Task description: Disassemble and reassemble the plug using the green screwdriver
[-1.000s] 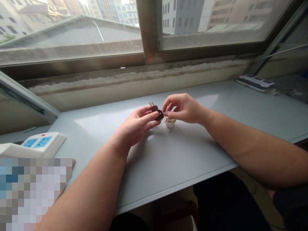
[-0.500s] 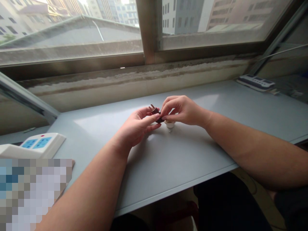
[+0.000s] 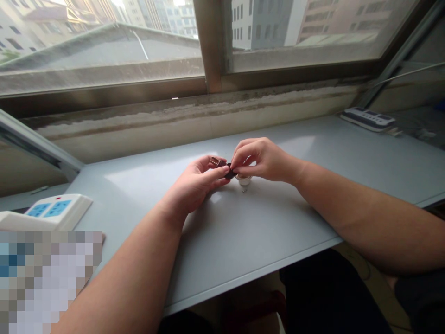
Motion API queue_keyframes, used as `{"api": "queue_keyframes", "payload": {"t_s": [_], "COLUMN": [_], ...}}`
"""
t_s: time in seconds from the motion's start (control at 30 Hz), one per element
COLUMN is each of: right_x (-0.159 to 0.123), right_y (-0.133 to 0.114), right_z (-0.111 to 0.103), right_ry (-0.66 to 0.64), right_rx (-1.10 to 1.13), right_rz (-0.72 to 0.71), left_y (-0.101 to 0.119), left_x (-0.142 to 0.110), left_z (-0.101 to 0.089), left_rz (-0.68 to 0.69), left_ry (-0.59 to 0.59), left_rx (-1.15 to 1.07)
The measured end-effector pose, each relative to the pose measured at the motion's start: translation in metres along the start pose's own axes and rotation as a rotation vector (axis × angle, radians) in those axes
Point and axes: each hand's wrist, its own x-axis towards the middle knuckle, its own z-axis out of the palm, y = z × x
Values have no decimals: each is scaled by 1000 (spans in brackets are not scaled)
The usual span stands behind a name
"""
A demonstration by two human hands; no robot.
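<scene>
As our left hand (image 3: 194, 181) grips a dark brown two-pin plug (image 3: 229, 173), our right hand (image 3: 266, 160) pinches it too, round white fitting (image 3: 244, 181) just below the grip

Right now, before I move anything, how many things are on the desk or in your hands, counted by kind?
Power strips: 2 (white strip, far strip)
Dark two-pin plug: 1
White round fitting: 1
Total: 4, not counting the pixelated patch at lower left, which cannot be told.
</scene>
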Motion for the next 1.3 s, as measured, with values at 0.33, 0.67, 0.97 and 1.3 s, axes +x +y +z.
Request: {"api": "queue_keyframes", "payload": {"t_s": [0.33, 0.67, 0.97, 1.3], "right_x": [2, 0, -3, 1], "right_y": [2, -10, -11, -2], "right_z": [-8, -17, -14, -9], "right_ry": [-68, -242, -272, -166], "right_rx": [-33, 122, 341, 386], "right_rz": [-28, 118, 252, 245], "left_y": [2, 9, 11, 5], "left_x": [-3, -10, -12, -6], "left_z": [-1, 5, 6, 6], "left_rz": [65, 150, 182, 82], "left_ry": [-55, -122, -139, -82], "left_rx": [100, 216, 279, 32]}}
